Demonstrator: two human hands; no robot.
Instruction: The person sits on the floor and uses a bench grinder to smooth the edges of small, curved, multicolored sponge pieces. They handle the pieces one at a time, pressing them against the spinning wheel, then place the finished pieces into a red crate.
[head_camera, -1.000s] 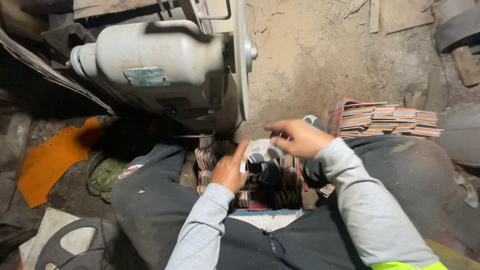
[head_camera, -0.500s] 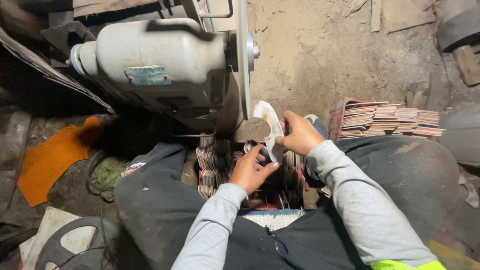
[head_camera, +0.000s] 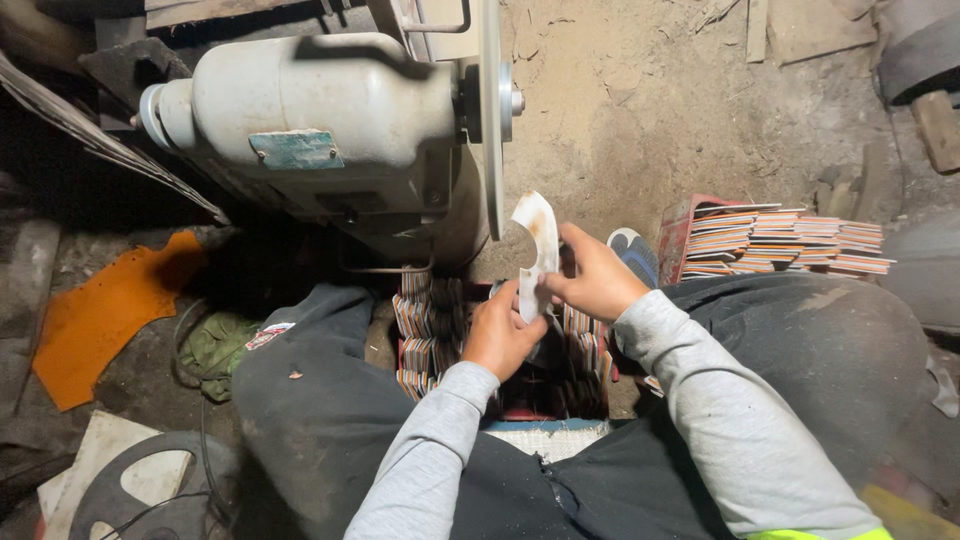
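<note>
Right now both my hands are clamped on a thin, curved white piece (head_camera: 536, 245), something like a shoe sole part with brownish marks at its top end. My left hand (head_camera: 502, 333) has its fingers closed around the lower end, and my right hand (head_camera: 597, 278) pinches the middle from the side, thumb against fingers. The piece stands nearly upright between my knees, its top end just beside the edge of the thin disc (head_camera: 491, 110) on the grey motor (head_camera: 320, 130), though I cannot tell if it touches.

The worry, as I judge it, is that disc. If it is spinning, the piece could catch and get jerked out of my grip, since it is thin and bends easily. My right fingers sit close to the edge too, so a slip forward might bring them against it. Below my hands stands a box (head_camera: 545, 432) packed with striped stacks (head_camera: 428, 330), and more stacks (head_camera: 790, 240) sit off to the right; a dropped piece would likely fall among those.
</note>
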